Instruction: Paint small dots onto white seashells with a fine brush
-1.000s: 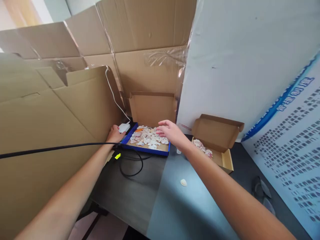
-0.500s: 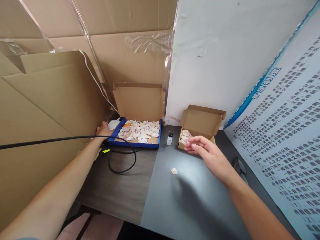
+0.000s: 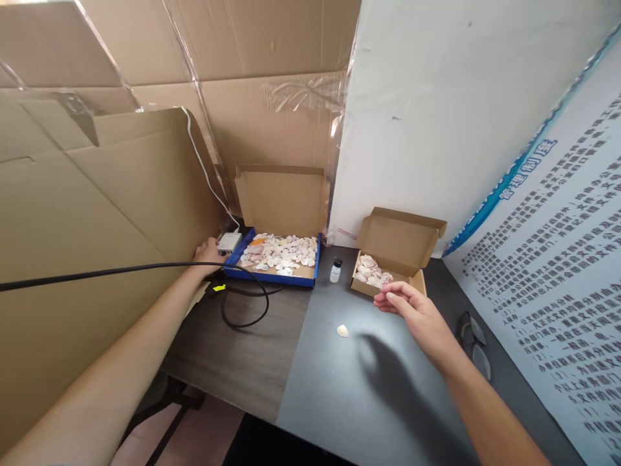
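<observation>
At the far left, my left hand (image 3: pixel 208 250) has its fingers bent against the left side of a small white box (image 3: pixel 229 243) with a white cable attached. Some of its fingertips are hidden. My right hand (image 3: pixel 406 307) is held above the dark table, in front of a small cardboard box (image 3: pixel 356 289) of larger shells (image 3: pixel 371 272). Its fingers are extended and close together, the thumb is slightly apart, and no object shows between them. A single pale shell (image 3: pixel 343 331) lies on the table, left of my right hand.
A blue-edged open box (image 3: pixel 272 279) holds many shells (image 3: pixel 286 251). A small black-capped bottle (image 3: pixel 336 270) stands between the two boxes. A black cable (image 3: pixel 145 266) crosses above my left forearm and loops on the wood. Glasses (image 3: pixel 474 343) lie at the right, beside a printed poster (image 3: pixel 543 272).
The view has shifted a little, moving the scene rightward. My right hand has drawn slightly back from the small cardboard box, uncovering more shells. My left hand stays beside the white box.
</observation>
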Tool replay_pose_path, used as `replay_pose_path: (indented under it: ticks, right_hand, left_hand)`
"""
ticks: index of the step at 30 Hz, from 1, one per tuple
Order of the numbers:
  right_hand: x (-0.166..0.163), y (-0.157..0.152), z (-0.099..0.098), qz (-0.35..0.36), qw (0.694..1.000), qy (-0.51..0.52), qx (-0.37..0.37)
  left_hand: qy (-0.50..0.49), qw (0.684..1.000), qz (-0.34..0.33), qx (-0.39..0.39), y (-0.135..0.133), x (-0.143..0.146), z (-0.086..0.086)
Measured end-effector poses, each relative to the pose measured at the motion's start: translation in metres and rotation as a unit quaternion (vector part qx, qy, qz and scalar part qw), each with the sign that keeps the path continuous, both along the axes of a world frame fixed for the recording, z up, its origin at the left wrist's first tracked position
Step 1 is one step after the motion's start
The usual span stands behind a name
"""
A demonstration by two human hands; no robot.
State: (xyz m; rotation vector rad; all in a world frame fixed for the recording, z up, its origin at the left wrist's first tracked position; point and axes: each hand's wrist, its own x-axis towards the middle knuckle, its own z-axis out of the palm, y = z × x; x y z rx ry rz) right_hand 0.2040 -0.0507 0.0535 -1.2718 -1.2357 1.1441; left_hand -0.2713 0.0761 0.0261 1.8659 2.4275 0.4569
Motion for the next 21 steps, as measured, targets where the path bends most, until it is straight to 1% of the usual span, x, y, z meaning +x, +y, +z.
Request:
replay_pose_path:
  ticks: [4,10,14,17,19,21]
  right_hand:
    - [-0.001,0.002,-0.006,0.005,1.000,0.016,-0.005]
    - [-0.001,0.004,-0.016,0.007,1.000,0.025,0.005]
    - [0.001,0.004,-0.019,0.008,1.000,0.019,0.004]
    - [0.006,0.003,-0.020,0.014,1.000,0.005,0.005]
    - [0.010,0.002,-0.021,0.016,1.000,-0.011,0.007]
    - [0.015,0.002,-0.022,0.016,0.999,-0.026,0.012]
  left_hand:
    - [0.022,1.000,-0.001,-0.008,-0.007,0.002,0.001]
    - [0.040,0.997,0.016,-0.056,-0.001,0.004,-0.001]
    - [0.042,0.998,0.022,-0.049,-0.003,0.010,0.003]
    - [0.050,0.998,0.026,-0.024,-0.017,0.018,0.015]
    - [0.058,0.998,0.027,-0.002,-0.034,0.022,0.027]
    - [0.057,0.998,0.025,0.012,-0.058,0.024,0.037]
